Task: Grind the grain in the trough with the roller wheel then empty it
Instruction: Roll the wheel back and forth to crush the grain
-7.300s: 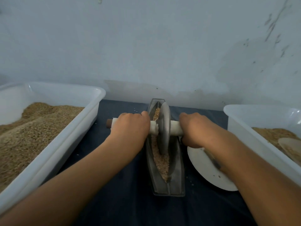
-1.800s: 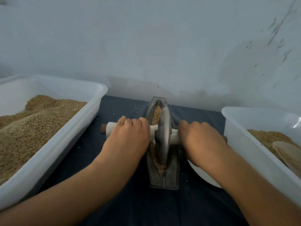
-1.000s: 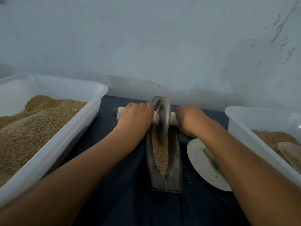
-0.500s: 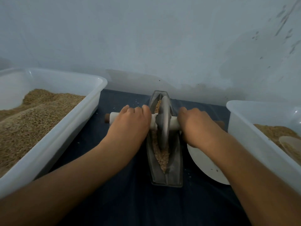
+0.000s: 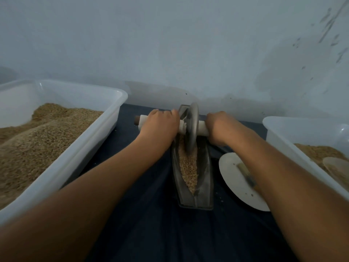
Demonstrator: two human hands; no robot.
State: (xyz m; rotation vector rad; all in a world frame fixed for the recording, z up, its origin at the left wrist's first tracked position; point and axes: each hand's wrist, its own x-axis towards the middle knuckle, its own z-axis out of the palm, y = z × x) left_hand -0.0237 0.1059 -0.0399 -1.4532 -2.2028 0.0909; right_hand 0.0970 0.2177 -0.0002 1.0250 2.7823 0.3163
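Wheel (image 5: 191, 129) at trough (image 5: 204, 178) far end; left hand (image 5: 159, 126) and right hand (image 5: 220, 127) grip its axle; grain (image 5: 188, 167) nearer; plate (image 5: 236, 184) right.

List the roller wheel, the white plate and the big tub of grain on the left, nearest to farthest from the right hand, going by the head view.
1. Roller wheel: just left of the right hand, which grips its handle.
2. White plate: on the cloth, nearer the person, under the right forearm.
3. Big tub: far left, beyond the left hand.
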